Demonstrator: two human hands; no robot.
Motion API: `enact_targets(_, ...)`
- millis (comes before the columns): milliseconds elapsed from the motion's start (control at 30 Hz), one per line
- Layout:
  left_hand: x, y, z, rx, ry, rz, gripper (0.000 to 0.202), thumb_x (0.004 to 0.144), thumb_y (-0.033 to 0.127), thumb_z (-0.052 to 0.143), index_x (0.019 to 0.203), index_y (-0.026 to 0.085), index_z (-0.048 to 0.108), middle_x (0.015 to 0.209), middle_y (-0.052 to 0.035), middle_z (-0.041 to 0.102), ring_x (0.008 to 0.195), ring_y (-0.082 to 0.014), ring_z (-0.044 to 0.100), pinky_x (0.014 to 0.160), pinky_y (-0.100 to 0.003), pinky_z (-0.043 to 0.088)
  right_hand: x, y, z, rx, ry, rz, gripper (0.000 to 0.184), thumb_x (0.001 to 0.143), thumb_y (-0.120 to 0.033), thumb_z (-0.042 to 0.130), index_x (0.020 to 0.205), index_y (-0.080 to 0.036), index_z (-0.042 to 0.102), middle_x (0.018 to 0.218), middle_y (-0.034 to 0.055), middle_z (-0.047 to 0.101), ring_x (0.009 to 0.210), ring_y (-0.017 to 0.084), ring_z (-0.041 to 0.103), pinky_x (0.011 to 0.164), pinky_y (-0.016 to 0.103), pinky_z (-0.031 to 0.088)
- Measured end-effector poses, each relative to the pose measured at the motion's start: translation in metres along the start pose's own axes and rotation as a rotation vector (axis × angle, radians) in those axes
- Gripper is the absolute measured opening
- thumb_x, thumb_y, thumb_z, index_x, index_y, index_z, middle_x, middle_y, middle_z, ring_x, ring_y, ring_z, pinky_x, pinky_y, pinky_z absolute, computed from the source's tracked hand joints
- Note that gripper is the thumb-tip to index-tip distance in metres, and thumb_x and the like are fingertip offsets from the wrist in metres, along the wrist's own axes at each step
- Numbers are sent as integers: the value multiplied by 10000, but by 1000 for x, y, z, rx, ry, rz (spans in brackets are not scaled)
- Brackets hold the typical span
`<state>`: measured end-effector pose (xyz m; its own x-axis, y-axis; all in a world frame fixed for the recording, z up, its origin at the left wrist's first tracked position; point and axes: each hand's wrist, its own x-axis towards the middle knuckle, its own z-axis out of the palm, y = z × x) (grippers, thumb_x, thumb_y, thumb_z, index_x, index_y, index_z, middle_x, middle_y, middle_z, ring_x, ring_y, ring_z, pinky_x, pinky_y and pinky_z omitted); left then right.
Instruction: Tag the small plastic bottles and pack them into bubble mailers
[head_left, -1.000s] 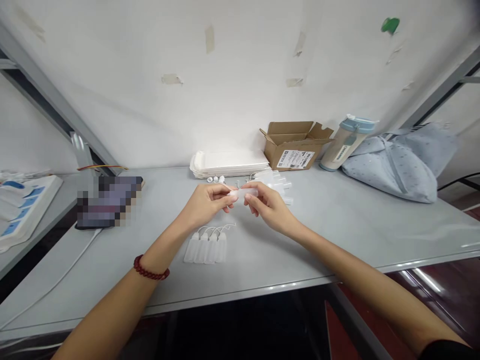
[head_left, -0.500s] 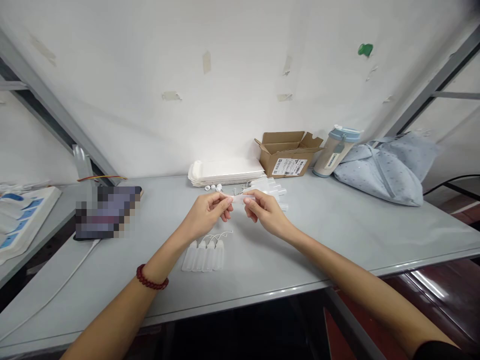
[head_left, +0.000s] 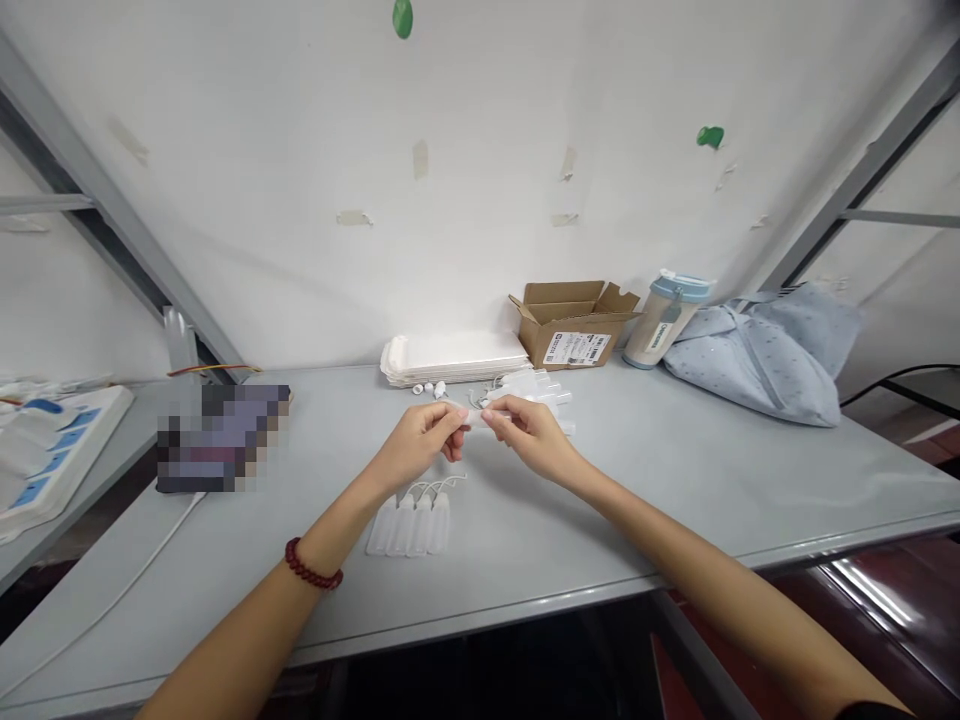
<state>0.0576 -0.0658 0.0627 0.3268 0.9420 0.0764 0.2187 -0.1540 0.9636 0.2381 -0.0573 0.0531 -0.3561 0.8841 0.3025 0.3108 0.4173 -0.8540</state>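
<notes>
Above the middle of the table, my left hand [head_left: 429,438] and my right hand [head_left: 531,436] pinch a small translucent plastic bottle [head_left: 475,417] from its two ends. Fingers hide most of it, so its tip and cap cannot be made out. Below my left hand, several similar squeeze bottles [head_left: 409,526] lie side by side, with thin white strings at their tops. Behind my right hand is a loose group of more translucent bottles [head_left: 541,384], partly covered by the hand. Small white caps [head_left: 429,388] lie just beyond my left fingers.
Along the wall stand a stack of white trays [head_left: 461,358], an open cardboard box [head_left: 574,335], a tumbler [head_left: 664,322] and a light blue cloth bag [head_left: 750,365]. To the left are a blurred-out phone [head_left: 225,438] with its white cable and a power strip [head_left: 67,455].
The fingertips of my right hand have come closer to those of my left along the bottle. The view has tilted upward a little. The things on the table lie as before.
</notes>
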Motion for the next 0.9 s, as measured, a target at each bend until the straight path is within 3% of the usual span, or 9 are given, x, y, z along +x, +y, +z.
enact_targets(67,1,-2,-1,-25,-8,-14,344,831,432,470,668,141,555,626,5,546,548,-110,545,581,-265,471,-1,1,1,-66,10,-65,312,864,-437,465,873,-160,610,709,9,571,617,111,478,543,229,344)
enact_targets(233,1,-2,-3,-31,-42,-4,285,787,418,557,734,139,590,691,-18,596,593,-115,565,615,-268,484,-1,5,2,-140,-6,-84,350,894,-418,406,791,-154,611,634,-1,535,567,109,427,534,239,312)
enact_targets(367,1,0,0,-99,-37,-59,313,778,446,559,734,138,592,704,-19,581,598,-119,567,582,-269,494,-2,5,4,-113,28,-108,313,899,-397,406,839,-164,605,687,11,565,605,120,456,554,241,332)
enact_targets(533,0,-2,3,-85,-87,-140,399,805,502,496,705,130,600,582,-1,544,501,-115,542,536,-267,466,-2,3,3,-123,9,-150,307,903,-402,393,847,-176,594,703,19,569,624,130,471,588,254,346)
enact_targets(733,-4,-1,4,85,-95,-8,358,811,442,510,610,151,567,573,3,558,525,-110,528,567,-245,433,0,6,1,-9,-50,-5,395,873,-483,399,630,-179,466,542,-41,389,511,93,349,491,228,280)
enact_targets(900,-3,-5,6,201,-51,86,295,816,370,513,611,162,548,614,2,551,625,-130,553,614,-240,436,3,11,-1,99,-79,79,420,829,-535,439,594,-189,405,491,-62,318,464,81,305,449,223,246)
